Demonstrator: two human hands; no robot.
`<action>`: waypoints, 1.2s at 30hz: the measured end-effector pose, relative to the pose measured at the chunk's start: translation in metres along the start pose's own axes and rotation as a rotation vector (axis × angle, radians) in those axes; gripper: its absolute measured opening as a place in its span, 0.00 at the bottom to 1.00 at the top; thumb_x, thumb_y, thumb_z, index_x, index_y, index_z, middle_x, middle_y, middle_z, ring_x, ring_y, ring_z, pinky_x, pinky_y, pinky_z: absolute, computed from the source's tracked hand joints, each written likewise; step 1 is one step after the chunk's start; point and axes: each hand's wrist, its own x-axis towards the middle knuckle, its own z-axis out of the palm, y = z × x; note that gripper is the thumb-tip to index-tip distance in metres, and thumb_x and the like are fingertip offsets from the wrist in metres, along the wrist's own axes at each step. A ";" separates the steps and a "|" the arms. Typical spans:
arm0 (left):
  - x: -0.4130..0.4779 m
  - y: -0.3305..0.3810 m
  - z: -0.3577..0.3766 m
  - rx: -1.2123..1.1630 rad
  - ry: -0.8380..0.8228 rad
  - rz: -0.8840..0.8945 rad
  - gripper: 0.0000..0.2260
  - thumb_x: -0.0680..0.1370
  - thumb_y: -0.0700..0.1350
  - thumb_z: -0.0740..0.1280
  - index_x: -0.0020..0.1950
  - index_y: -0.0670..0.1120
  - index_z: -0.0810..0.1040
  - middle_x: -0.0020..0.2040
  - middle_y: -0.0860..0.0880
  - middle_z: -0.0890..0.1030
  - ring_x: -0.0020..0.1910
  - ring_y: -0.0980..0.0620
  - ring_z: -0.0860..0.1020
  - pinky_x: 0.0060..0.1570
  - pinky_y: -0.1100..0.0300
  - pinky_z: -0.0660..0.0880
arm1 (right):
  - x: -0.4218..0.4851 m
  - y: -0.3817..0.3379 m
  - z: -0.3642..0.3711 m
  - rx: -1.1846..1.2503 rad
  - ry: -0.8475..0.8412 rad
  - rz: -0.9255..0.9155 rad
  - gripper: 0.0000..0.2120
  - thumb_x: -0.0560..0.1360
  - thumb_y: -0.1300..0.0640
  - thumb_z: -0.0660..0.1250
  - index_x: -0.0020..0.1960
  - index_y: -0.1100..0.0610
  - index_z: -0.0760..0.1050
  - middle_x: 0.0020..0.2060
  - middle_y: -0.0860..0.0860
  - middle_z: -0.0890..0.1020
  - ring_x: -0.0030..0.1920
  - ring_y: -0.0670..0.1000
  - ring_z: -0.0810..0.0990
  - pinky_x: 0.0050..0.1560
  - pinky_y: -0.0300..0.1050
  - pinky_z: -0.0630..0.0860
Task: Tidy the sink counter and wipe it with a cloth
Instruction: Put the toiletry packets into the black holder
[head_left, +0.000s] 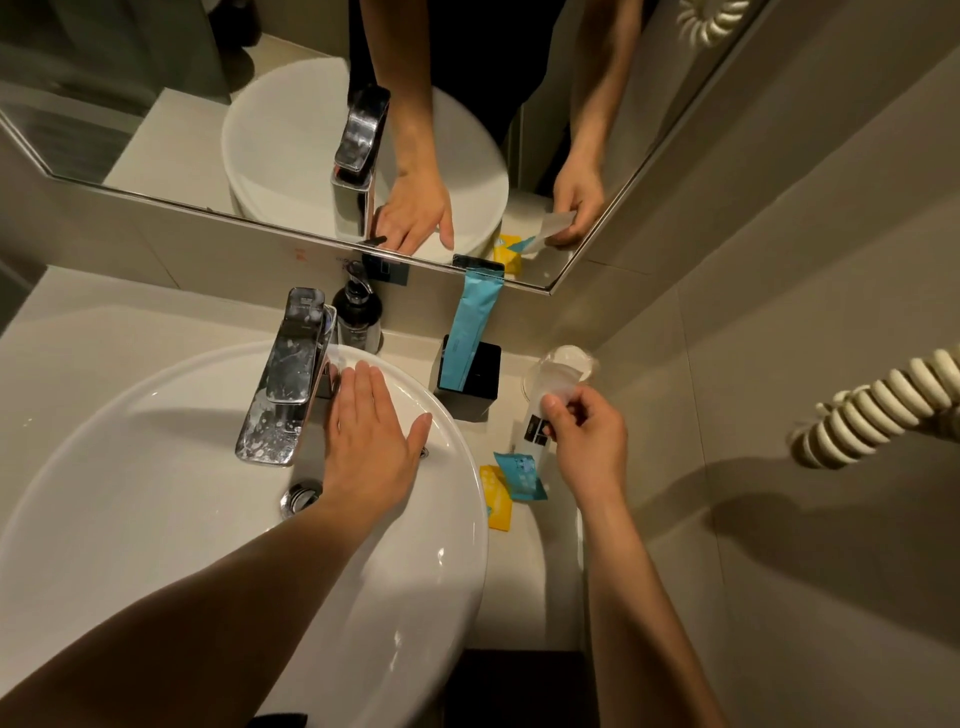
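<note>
The right hand (589, 441) is pinched on a clear plastic wrapper (545, 410), whose contents are hard to make out. The left hand (371, 436) is laid flat and spread on the basin (156, 519) rim beside the tap (285, 379). Two sachets (511, 483) are left on the pale tabletop (524, 571), partly hidden by the basin edge.

Basin (156, 519): glossy white ceramic, smooth. Tap (288, 374) on its rim: polished chrome metal, dulled with pale spotting. Your worktop (78, 301) behind the basin reads matt beige. Right of the basin, blue packet (521, 475) and yellow packet (496, 499): smooth printed film.
</note>
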 end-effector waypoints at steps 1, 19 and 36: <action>0.000 0.000 0.000 -0.001 -0.001 0.000 0.39 0.82 0.66 0.47 0.82 0.41 0.40 0.84 0.41 0.46 0.83 0.43 0.44 0.80 0.46 0.47 | -0.002 0.002 0.000 -0.003 0.018 0.002 0.08 0.79 0.58 0.70 0.41 0.58 0.77 0.35 0.51 0.81 0.35 0.46 0.78 0.39 0.53 0.77; 0.000 0.000 0.001 -0.001 -0.002 -0.002 0.40 0.82 0.67 0.47 0.82 0.41 0.41 0.84 0.41 0.45 0.83 0.43 0.43 0.79 0.47 0.44 | 0.005 -0.035 -0.007 0.120 0.142 -0.100 0.06 0.79 0.56 0.70 0.42 0.53 0.80 0.37 0.54 0.83 0.38 0.52 0.81 0.45 0.54 0.83; 0.002 -0.003 0.009 0.014 0.053 0.012 0.40 0.82 0.67 0.48 0.82 0.40 0.42 0.84 0.40 0.49 0.82 0.42 0.47 0.79 0.46 0.50 | 0.067 -0.055 0.057 0.172 -0.091 -0.073 0.09 0.81 0.57 0.68 0.45 0.61 0.79 0.39 0.55 0.84 0.40 0.49 0.81 0.49 0.58 0.83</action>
